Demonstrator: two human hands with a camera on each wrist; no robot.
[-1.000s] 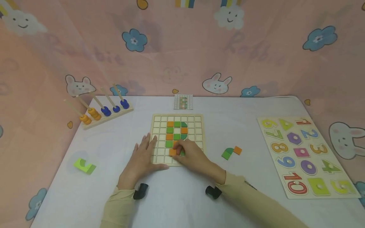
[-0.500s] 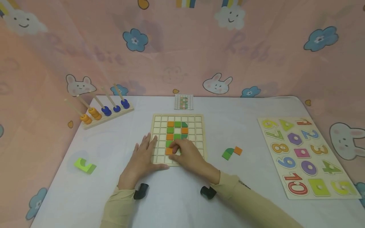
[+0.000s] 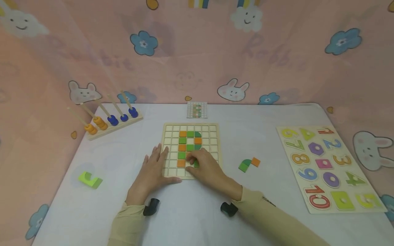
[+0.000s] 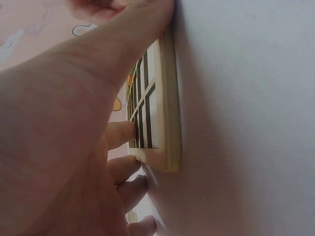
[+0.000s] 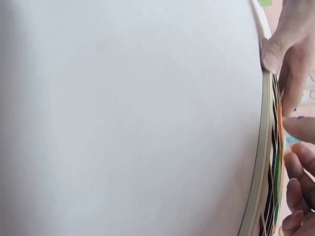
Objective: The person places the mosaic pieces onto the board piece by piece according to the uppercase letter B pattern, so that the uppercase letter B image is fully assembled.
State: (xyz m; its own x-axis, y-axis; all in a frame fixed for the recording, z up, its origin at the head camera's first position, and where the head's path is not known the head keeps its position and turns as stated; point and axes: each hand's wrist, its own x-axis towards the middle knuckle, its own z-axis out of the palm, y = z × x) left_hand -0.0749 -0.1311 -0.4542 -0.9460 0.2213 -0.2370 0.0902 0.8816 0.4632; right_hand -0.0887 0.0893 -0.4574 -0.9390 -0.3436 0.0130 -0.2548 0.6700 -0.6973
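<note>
A wooden grid board [image 3: 214,136] lies mid-table with orange and green tiles set in several squares. My left hand [image 3: 150,171] rests along its left side, fingers spread on the rim and thumb by the front edge. Over the lower middle squares is my right hand [image 3: 207,167], its thumb and forefinger parted beside an orange tile [image 3: 181,163] seated in the grid. No tile shows between those fingertips. A green tile [image 3: 196,163] shows partly beneath the hand; other squares there are hidden. In the right wrist view, the right fingers [image 5: 299,167] hover at the tiled surface.
Right of the board lie loose green tiles [image 3: 244,166] and an orange tile [image 3: 255,162]. A pattern card [image 3: 197,110] lies behind. A bead abacus [image 3: 114,124] and a lime-green block [image 3: 90,180] are left; a number puzzle board [image 3: 330,167] is right.
My right hand has set the orange tile squarely into its square, let it go and drawn slightly right. My left hand has stayed at the board's side.
</note>
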